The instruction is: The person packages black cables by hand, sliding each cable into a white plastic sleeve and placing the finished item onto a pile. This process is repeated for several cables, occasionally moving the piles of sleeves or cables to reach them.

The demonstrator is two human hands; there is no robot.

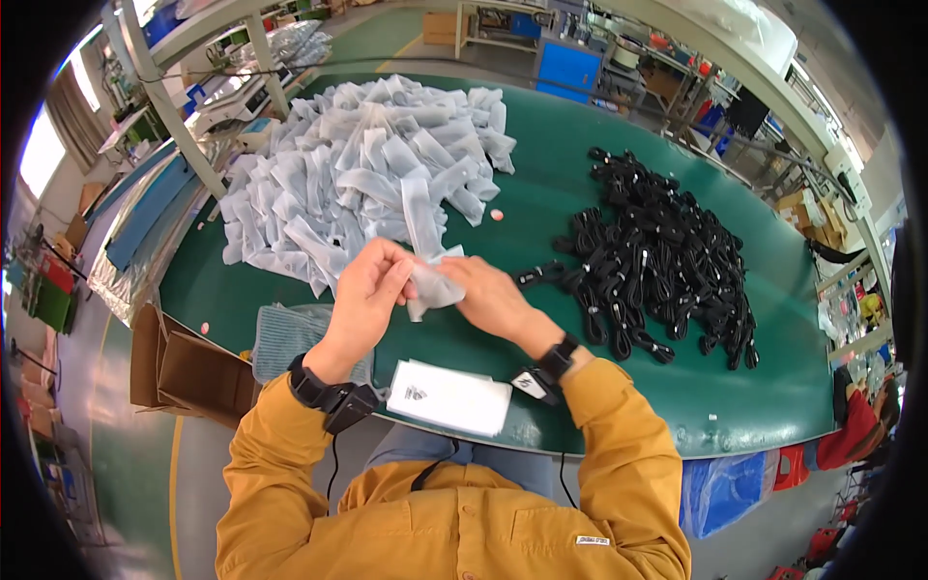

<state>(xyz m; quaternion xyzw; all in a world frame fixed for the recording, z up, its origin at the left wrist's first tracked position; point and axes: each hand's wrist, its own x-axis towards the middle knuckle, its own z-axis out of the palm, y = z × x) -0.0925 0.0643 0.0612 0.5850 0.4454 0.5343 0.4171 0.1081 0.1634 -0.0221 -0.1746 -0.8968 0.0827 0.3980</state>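
Note:
Over the front of the green table, my left hand [370,295] pinches one side of a small frosted plastic bag [435,290]. My right hand [493,298] grips the bag's other side, its fingers partly hidden behind the plastic. What the bag holds, if anything, I cannot make out. Just beyond my hands lies a large heap of similar frosted bags [377,155], one long bag reaching down to my fingers. To the right spreads a pile of bundled black cables [648,261]. A stack of white printed sheets or flat bags [449,396] rests near the table's front edge.
A blue-grey striped cloth [290,338] sits left of my hands, with an open cardboard box [198,362] beside the table. Metal frame posts [184,106] rise at the table's left. Blue plastic bags [730,491] hang by the front right edge.

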